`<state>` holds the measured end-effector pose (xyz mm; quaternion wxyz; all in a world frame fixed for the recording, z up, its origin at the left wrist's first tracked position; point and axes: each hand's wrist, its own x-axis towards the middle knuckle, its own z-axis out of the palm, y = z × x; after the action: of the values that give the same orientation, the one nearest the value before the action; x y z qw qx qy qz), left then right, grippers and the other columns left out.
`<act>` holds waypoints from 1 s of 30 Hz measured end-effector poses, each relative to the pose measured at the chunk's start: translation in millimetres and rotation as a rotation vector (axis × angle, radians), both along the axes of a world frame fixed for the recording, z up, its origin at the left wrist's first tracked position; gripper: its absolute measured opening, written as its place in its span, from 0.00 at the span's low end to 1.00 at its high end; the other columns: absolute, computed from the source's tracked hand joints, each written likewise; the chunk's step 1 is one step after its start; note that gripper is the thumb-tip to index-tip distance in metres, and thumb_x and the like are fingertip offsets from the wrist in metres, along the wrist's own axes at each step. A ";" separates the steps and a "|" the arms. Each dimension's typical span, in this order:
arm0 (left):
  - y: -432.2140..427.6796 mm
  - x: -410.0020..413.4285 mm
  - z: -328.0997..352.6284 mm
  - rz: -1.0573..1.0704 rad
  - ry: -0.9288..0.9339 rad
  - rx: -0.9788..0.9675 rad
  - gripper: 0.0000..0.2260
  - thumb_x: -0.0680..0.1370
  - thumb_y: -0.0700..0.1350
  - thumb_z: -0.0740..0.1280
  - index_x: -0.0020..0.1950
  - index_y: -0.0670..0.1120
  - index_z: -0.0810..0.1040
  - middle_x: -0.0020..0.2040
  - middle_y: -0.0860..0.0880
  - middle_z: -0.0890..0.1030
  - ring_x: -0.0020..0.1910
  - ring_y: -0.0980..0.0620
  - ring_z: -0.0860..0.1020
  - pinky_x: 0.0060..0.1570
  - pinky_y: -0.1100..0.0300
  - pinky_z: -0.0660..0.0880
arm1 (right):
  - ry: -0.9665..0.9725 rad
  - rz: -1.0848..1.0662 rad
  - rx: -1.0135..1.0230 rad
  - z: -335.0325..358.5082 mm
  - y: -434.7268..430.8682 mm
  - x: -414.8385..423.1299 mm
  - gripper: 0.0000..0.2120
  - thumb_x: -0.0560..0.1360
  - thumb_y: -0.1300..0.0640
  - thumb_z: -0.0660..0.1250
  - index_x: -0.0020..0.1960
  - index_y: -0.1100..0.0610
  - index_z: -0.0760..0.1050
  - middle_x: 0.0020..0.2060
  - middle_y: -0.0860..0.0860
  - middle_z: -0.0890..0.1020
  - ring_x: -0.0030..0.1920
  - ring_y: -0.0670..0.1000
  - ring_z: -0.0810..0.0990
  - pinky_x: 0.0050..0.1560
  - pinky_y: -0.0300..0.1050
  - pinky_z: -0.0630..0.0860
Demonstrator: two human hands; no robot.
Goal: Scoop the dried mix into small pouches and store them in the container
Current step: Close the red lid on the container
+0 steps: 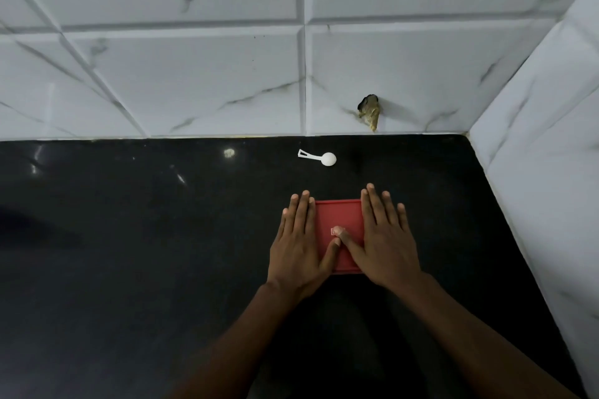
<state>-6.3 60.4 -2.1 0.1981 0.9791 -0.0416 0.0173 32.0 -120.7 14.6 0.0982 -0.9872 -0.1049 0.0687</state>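
Black polished countertop [129, 236] runs back to a white marble-patterned tiled wall [194, 74], and a second tiled wall [551, 139] closes the corner on the right. Near the middle of the counter sits the red container [337, 214], its flat top facing up and mostly covered by both hands. The left hand [298, 246] lies along its left edge and the right hand [387, 243] along its right edge. All fingers are straight and laid flat, gripping nothing. The two thumbs [348, 241] meet on the middle of the red top and partly hide a small mark there. Beyond the fingertips, apart from the container, a white plastic scoop [319, 158] lies on the counter. A small bag of dried mix [369, 110] leans against the back wall.
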 end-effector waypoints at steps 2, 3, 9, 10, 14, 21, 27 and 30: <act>1.0 0.7 3.1 -0.008 0.035 0.017 0.42 0.79 0.69 0.43 0.84 0.41 0.46 0.85 0.46 0.43 0.83 0.50 0.37 0.82 0.52 0.40 | 0.018 -0.014 0.037 3.5 -0.2 0.9 0.46 0.76 0.25 0.44 0.83 0.53 0.42 0.83 0.49 0.45 0.82 0.54 0.44 0.80 0.55 0.40; 0.9 1.7 5.3 -0.015 0.062 0.025 0.43 0.78 0.70 0.43 0.84 0.42 0.46 0.85 0.46 0.44 0.83 0.50 0.38 0.82 0.52 0.39 | 0.021 -0.022 0.059 6.0 -0.5 2.5 0.44 0.77 0.26 0.47 0.83 0.53 0.46 0.83 0.49 0.50 0.82 0.54 0.48 0.80 0.56 0.42; 16.5 16.1 21.0 -0.002 0.055 -0.102 0.30 0.81 0.61 0.61 0.78 0.45 0.65 0.75 0.47 0.68 0.74 0.46 0.66 0.75 0.49 0.66 | 0.071 -0.170 0.494 12.4 -3.3 20.0 0.16 0.82 0.49 0.64 0.66 0.55 0.75 0.63 0.53 0.77 0.64 0.54 0.77 0.62 0.42 0.69; 21.7 17.9 21.6 -0.008 0.080 -0.165 0.26 0.82 0.56 0.63 0.77 0.46 0.67 0.74 0.47 0.68 0.72 0.46 0.67 0.71 0.50 0.69 | 0.042 -0.209 0.569 11.9 -4.5 19.6 0.12 0.82 0.53 0.65 0.63 0.55 0.78 0.60 0.53 0.80 0.62 0.53 0.78 0.59 0.38 0.67; 39.0 18.7 17.2 0.101 0.072 -0.457 0.12 0.83 0.47 0.65 0.66 0.47 0.79 0.63 0.49 0.77 0.61 0.55 0.75 0.65 0.60 0.71 | 0.103 -0.388 0.763 13.4 0.1 6.1 0.10 0.82 0.52 0.64 0.56 0.52 0.83 0.53 0.47 0.84 0.55 0.46 0.80 0.56 0.40 0.71; 61.9 6.6 11.6 0.435 0.271 -0.808 0.12 0.84 0.55 0.64 0.52 0.49 0.82 0.50 0.52 0.82 0.49 0.56 0.79 0.43 0.65 0.71 | 0.330 -0.580 0.972 7.0 33.0 -14.8 0.16 0.80 0.41 0.64 0.48 0.50 0.84 0.45 0.51 0.86 0.49 0.52 0.84 0.54 0.51 0.79; 84.1 -7.0 2.6 0.477 0.306 -1.072 0.14 0.83 0.57 0.65 0.46 0.49 0.83 0.44 0.52 0.82 0.42 0.55 0.79 0.42 0.59 0.75 | 0.411 -0.626 1.129 3.0 55.6 -20.5 0.15 0.80 0.44 0.67 0.50 0.52 0.86 0.45 0.56 0.88 0.49 0.57 0.86 0.57 0.58 0.82; 92.2 -11.6 -1.7 0.492 0.297 -1.104 0.15 0.83 0.57 0.65 0.47 0.48 0.83 0.43 0.50 0.83 0.41 0.54 0.80 0.42 0.57 0.77 | 0.427 -0.636 1.186 3.3 63.8 -21.8 0.12 0.80 0.47 0.67 0.51 0.52 0.87 0.46 0.57 0.88 0.48 0.58 0.86 0.56 0.58 0.81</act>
<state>-17.9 152.6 -3.8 0.6690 0.7052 0.2283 -0.0551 10.2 -56.9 17.9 0.6536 -0.7147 0.1906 0.1602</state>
